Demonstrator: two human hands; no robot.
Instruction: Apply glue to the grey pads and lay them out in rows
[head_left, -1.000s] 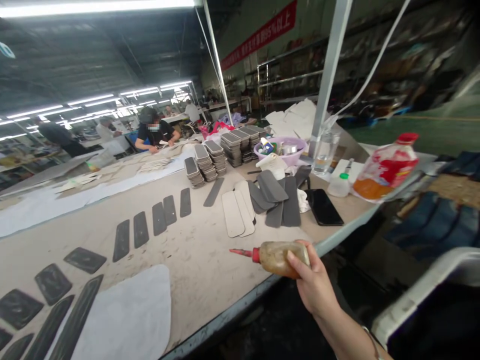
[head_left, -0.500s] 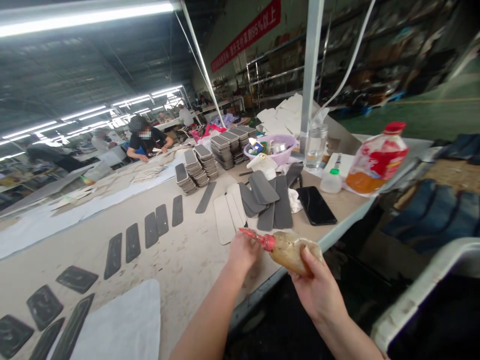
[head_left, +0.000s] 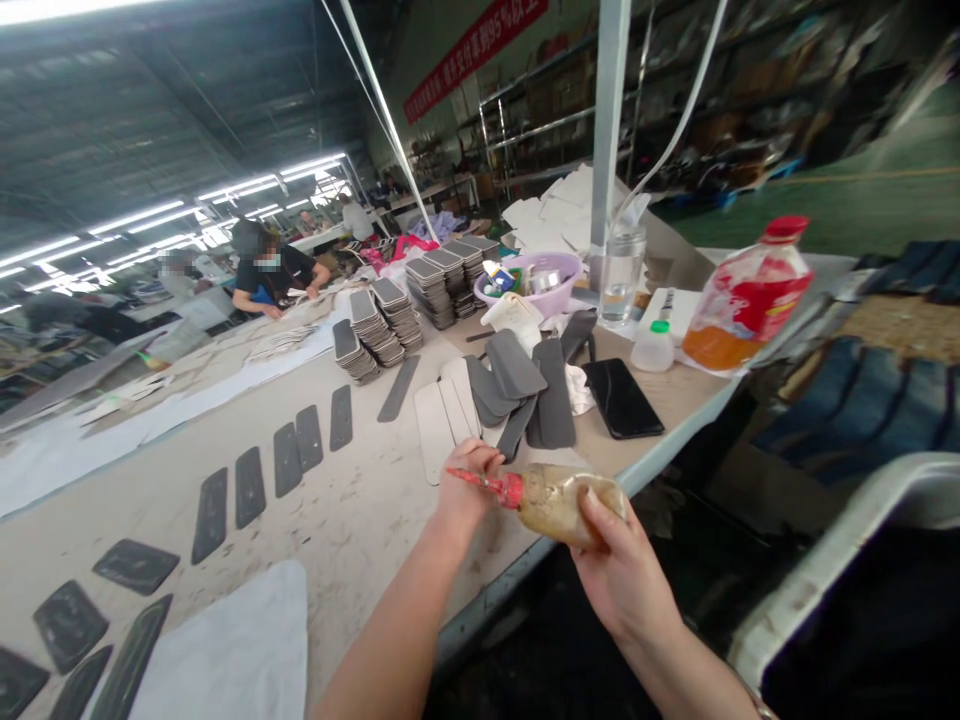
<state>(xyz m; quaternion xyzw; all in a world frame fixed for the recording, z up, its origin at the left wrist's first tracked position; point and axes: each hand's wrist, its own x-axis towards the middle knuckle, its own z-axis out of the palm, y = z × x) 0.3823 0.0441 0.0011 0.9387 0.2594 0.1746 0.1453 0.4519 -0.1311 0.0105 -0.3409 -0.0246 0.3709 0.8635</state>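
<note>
My right hand [head_left: 619, 560] is wrapped round a yellowish glue bottle [head_left: 566, 505], which lies nearly level with its red nozzle pointing left. Behind the nozzle, my left hand [head_left: 471, 480] reaches to the loose dark grey pieces [head_left: 517, 365]. Its fingertips are at the end of one dark piece [head_left: 517, 428], and the nozzle partly covers the hand. Pale pieces [head_left: 435, 425] lie beside them. Farther left, several separate dark pieces [head_left: 250, 487] are spread across the table [head_left: 360, 540], some with a wet shine.
Stacks of pieces [head_left: 379, 325], a purple basket [head_left: 551, 295], a glass [head_left: 621, 280], a phone [head_left: 622, 398], a small green-capped bottle [head_left: 652, 348] and a large red-capped bottle [head_left: 746, 300] stand or lie farther back. A metal post [head_left: 607, 130] rises there. A masked person [head_left: 274, 270] works across the table.
My left hand has moved forward to the dark pieces, and one of them has shifted. The view has moved slightly. The glue bottle remains in my right hand.
</note>
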